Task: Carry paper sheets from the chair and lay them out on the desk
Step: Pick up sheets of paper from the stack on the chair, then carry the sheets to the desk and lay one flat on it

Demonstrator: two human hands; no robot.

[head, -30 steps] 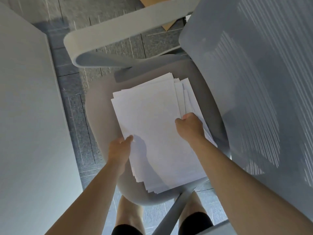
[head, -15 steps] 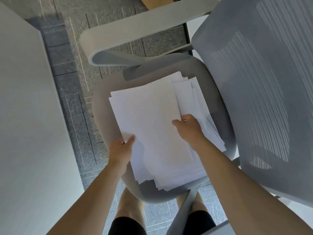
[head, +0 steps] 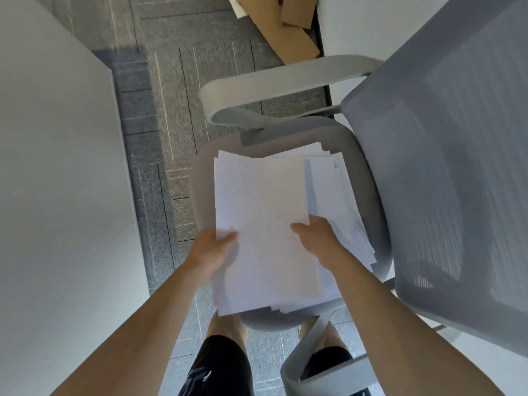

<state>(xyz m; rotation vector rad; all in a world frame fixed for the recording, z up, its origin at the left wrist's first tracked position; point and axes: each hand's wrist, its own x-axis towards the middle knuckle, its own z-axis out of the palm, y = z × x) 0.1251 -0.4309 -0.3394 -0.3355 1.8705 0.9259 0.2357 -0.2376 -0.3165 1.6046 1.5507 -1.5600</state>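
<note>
Biggest thing we saw: the white desk [head: 57,195], filling the left of the frame top to bottom, no sheets on the part in view. Next, the grey mesh chair back [head: 445,172] took up the right side. Btwn them ran grey carpet-tile floor [head: 160,110], upper centre.

The chair seat [head: 371,201] sat mid-frame w/ the paper on it, i.e. the sheets were at the chair, well apart from the desk. A thick bundle of white sheets [head: 263,218] lay lengthways over the seat, its near end hanging past the seat's front edge. Whether it was lifted clear of the seat, we couldn't tell. More loose sheets [head: 340,192] fanned out under its right side, toward the chair back.

One grey armrest [head: 285,78] curved across above the seat; the other armrest [head: 317,367] showed at bottom centre-right. Brown cardboard [head: 291,35] lay on the floor at top centre.

Both bare arms reached up from the bottom. The left hand [head: 211,252] pinched the bundle's left edge, thumb on top, fingers hidden below. The right hand [head: 320,241] gripped the right edge likewise. Hands were apart, bundle btwn them. Black shorts [head: 223,364] showed at bottom.
</note>
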